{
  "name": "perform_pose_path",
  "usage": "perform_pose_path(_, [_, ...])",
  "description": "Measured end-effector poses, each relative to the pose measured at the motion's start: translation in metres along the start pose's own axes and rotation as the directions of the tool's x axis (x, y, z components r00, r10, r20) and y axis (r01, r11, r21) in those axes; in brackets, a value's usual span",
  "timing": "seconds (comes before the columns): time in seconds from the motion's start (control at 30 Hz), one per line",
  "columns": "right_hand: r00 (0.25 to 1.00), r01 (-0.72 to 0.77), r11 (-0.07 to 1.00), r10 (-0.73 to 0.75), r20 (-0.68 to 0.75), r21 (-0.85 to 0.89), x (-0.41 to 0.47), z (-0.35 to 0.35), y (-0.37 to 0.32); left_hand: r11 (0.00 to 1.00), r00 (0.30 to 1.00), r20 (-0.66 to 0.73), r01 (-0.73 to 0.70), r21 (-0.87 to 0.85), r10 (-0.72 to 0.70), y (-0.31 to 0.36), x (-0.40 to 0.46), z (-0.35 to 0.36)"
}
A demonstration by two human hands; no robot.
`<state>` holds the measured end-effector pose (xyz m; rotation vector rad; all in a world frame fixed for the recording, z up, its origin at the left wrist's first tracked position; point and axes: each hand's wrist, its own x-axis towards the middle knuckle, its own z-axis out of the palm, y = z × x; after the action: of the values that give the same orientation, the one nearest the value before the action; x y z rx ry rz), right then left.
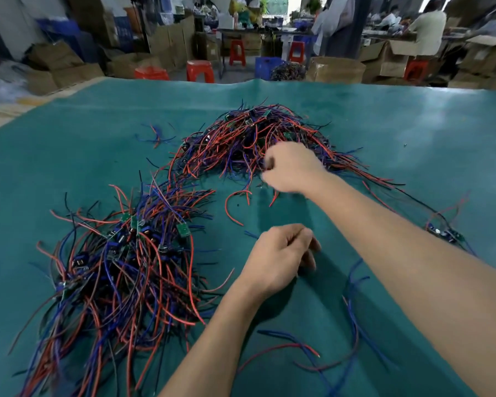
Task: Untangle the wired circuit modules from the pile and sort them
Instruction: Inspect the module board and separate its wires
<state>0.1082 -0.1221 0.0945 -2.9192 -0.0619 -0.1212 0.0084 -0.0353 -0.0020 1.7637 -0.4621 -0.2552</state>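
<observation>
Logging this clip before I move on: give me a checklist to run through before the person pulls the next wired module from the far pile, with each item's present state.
1. Right hand at the far pile: ok, it is at the near edge of the tangle.
2. Right hand's fingers gripping a wire or module: cannot tell, the hand is motion-blurred.
3. Left hand free to help: ok, loosely curled over the green mat, nothing visibly held.
4. Near pile separate from the far pile: not ok, red and blue wires bridge the two.
5. Loose wires near the forearms out of the way: not ok, they lie beside the arms.
</observation>
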Motion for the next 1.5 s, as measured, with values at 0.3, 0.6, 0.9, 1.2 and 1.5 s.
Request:
perform_pose_path(0.3, [0.984, -0.134, 0.975, 0.152, -0.093, 0.179, -0.01, 0.029, 0.061, 1.0, 1.0, -0.017, -0.005, 0.014, 0.005, 0.003, -0.001, 0.0])
perform_pose_path(0.6, [0.97, -0.06, 0.955, 0.124, -0.208, 0.291, -0.057, 0.014, 0.078, 1.0, 0.993, -0.117, -0.003, -0.019, 0.001, 0.004, -0.001, 0.0])
perform_pose_path(0.9, [0.986, -0.088, 0.934, 0.131, -0.104, 0.347, -0.064, 0.033, 0.081, 0.994, 0.979, -0.202, 0.002, -0.113, -0.025, 0.005, -0.001, -0.001])
perform_pose_path(1.2, [0.978, -0.085, 0.921, 0.15, -0.143, 0.38, -0.078, 0.03, 0.079, 0.99, 0.97, -0.238, 0.015, -0.137, -0.047, 0.005, -0.001, -0.001])
perform_pose_path(1.5, [0.964, 0.127, 0.574, 0.123, -0.238, 0.809, -0.131, 0.043, 0.049, 0.986, 0.971, -0.239, -0.016, -0.168, -0.025, 0.009, -0.001, -0.002])
